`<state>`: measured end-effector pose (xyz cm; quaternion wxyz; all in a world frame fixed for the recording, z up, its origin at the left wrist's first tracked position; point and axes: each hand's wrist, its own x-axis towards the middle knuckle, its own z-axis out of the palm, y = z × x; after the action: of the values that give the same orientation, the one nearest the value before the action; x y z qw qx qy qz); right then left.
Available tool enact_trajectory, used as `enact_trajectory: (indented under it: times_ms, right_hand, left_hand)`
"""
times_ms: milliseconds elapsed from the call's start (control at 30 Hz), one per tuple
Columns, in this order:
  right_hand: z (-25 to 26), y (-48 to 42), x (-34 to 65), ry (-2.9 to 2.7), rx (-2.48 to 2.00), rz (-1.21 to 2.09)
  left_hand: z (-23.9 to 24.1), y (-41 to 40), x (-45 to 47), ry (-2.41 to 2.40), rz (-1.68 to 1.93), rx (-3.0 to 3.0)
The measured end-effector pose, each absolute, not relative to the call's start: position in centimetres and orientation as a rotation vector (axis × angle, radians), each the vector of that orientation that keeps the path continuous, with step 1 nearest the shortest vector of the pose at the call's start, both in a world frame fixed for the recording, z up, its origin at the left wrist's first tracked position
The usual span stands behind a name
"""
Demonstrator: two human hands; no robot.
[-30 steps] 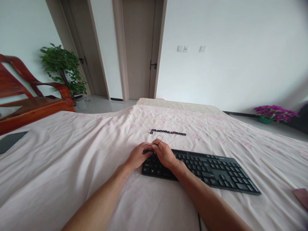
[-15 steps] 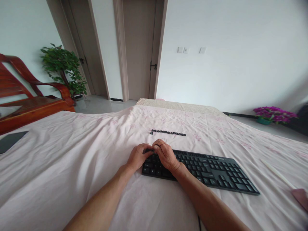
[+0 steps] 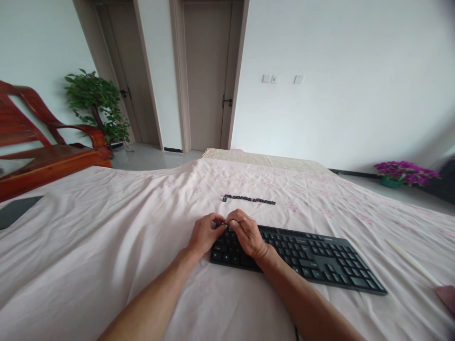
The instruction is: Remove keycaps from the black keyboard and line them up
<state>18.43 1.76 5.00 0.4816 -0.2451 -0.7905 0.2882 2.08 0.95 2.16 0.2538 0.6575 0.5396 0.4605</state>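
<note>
A black keyboard [image 3: 313, 255] lies slightly slanted on the pink bedsheet. My left hand [image 3: 206, 233] is at its upper left corner, with thumb and index finger pinched on a small dark piece that looks like a keycap [image 3: 224, 223]. Against it, my right hand [image 3: 247, 232] is closed too, bent over the left part of the keys. A thin wire loop, like a keycap puller, showed beyond its fingers a moment ago; now it is barely visible. Beyond the hands, several loose black keycaps [image 3: 245, 198] form a row, one set below its left end.
A pale stick with a pink end [image 3: 414, 260] lies right of the keyboard. A dark flat object [image 3: 17, 210] rests at the left edge of the bedsheet [image 3: 142, 255]. Past it stand a wooden chair [image 3: 53, 142], a green plant [image 3: 94, 102] and purple flowers [image 3: 405, 171].
The wire loop beyond my right hand has dropped mostly out of sight as the fingers turned slightly. Both hands stay together at the same keyboard corner. The view has shifted a little.
</note>
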Motion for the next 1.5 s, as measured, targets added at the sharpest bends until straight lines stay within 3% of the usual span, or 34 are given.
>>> enact_trajectory:
  times_ms: [333, 633, 800, 1500]
  right_hand:
    - [4.1, 3.1, 19.0, -1.619, -0.84, 0.995]
    - [4.6, 2.0, 18.2, -2.129, -0.834, 0.366]
    - [4.0, 1.9, 17.9, -2.394, -0.889, 0.198]
    - [4.2, 4.1, 18.2, -1.942, -1.132, 0.542]
  left_hand:
    - [1.8, 1.4, 1.4, 1.44, 1.246, 1.834]
    - [0.6, 2.6, 0.3, 1.526, 1.46, 1.526]
    - [0.4, 2.9, 0.0, 1.468, 1.49, 1.472]
    - [1.1, 2.4, 0.7, 1.268, 1.412, 1.495]
